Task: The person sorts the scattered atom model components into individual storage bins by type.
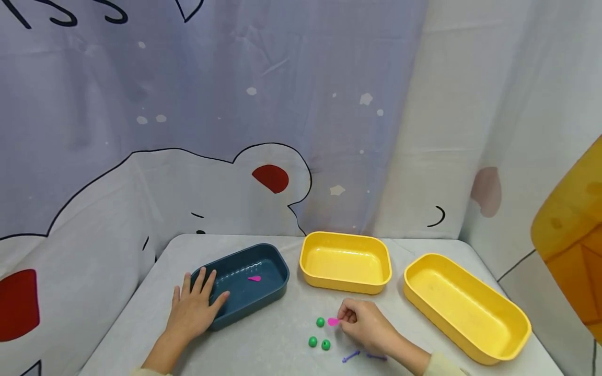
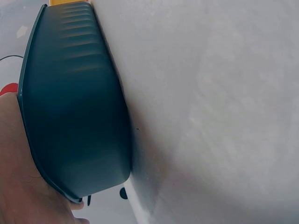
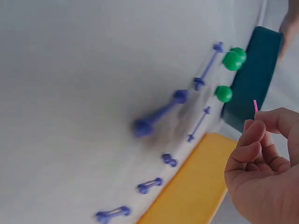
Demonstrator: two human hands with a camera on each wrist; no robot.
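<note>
My left hand [image 1: 192, 310] rests on the left end of a dark teal tray [image 1: 275, 292], its fingers spread over the rim. In the left wrist view, the tray's outer side [image 2: 74, 107] fills the left part. A pink teardrop-shaped piece [image 1: 255, 278] lies inside the tray. Between thumb and fingertips, my right hand [image 1: 367, 325] pinches another pink teardrop-shaped piece [image 1: 333, 321], which shows as a thin edge in the right wrist view. Next to it on the table are green beads [image 1: 320, 322]. Small purple dumbbell-shaped pieces [image 1: 351, 356] lie nearer, below the right hand.
A yellow tray [image 1: 345, 286] stands at the back middle of the white table [image 1: 263, 347]. Another yellow tray [image 1: 463, 334] lies at an angle on the right. Several purple dumbbell-shaped pieces [image 3: 150, 185] are scattered under the right wrist. A printed curtain [image 1: 211, 94] hangs behind.
</note>
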